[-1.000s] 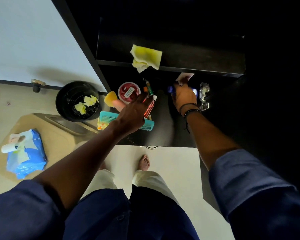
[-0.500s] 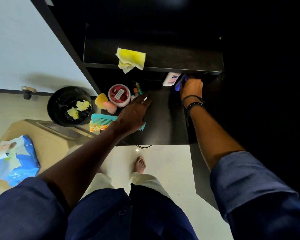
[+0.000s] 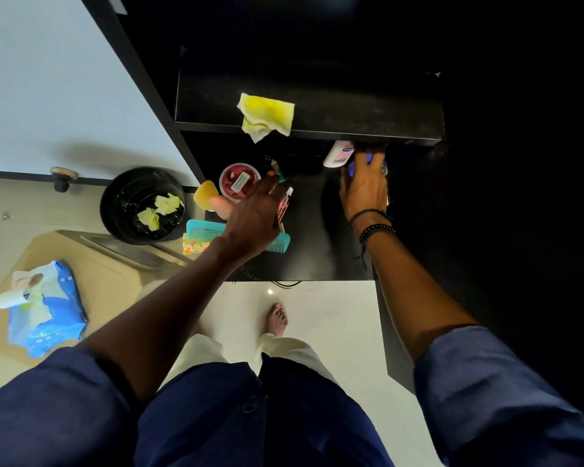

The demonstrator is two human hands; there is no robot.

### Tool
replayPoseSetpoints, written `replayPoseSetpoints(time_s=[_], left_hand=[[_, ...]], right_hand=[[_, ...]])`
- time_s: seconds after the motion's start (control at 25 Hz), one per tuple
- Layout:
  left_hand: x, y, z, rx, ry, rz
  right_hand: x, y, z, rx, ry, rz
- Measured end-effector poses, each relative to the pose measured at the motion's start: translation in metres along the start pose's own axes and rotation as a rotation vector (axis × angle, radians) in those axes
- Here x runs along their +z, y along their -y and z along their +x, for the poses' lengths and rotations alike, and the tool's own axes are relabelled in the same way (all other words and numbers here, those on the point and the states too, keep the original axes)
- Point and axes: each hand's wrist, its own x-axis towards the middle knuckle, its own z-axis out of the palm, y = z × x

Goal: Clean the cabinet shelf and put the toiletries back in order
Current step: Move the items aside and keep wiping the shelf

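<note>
Our right hand (image 3: 364, 188) has the fingers curled round a blue bottle (image 3: 352, 168), just beside the white lotion bottle (image 3: 339, 153), under the edge of the upper shelf (image 3: 351, 119). Our left hand (image 3: 255, 214) lies over the pink tube (image 3: 285, 205); whether it pinches the tube, we cannot tell. We judge that the putting-back step is in hand. The next move calls for standing the bottle upright, and then for the red jar (image 3: 239, 181) and the comb (image 3: 203, 230).

head camera looks steeply down

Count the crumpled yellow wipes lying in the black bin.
2: one wipe near the black bin's middle, another wipe toward its right wall; more may hide underneath.
</note>
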Motion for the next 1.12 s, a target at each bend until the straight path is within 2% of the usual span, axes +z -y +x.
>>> replayPoseSetpoints(time_s=[0.12,0.24,0.36,0.56,0.68,0.92,1.12], left_hand=[[-0.008,0.011,-0.008,-0.018,-0.121,0.036],[-0.017,0.028,-0.018,-0.057,-0.235,0.153],[-0.024,0.046,-0.025,-0.148,-0.309,0.189],[-0.022,0.065,-0.026,-0.221,-0.250,0.149],[-0.019,0.070,-0.025,-0.238,-0.191,0.077],[-0.024,0.076,-0.025,-0.178,-0.118,0.085],[-0.026,0.080,-0.024,-0.156,-0.050,0.148]], right_hand=[[0.021,0.017,-0.017,-0.103,0.054,0.159],[0.048,0.040,-0.034,-0.198,0.225,0.351],[0.071,0.063,-0.047,-0.256,0.330,0.382],[0.093,0.080,-0.051,-0.270,0.302,0.293],[0.100,0.086,-0.040,-0.239,0.355,0.247],[0.108,0.106,-0.010,-0.326,0.495,0.125],[0.106,0.116,0.000,-0.323,0.473,0.169]])
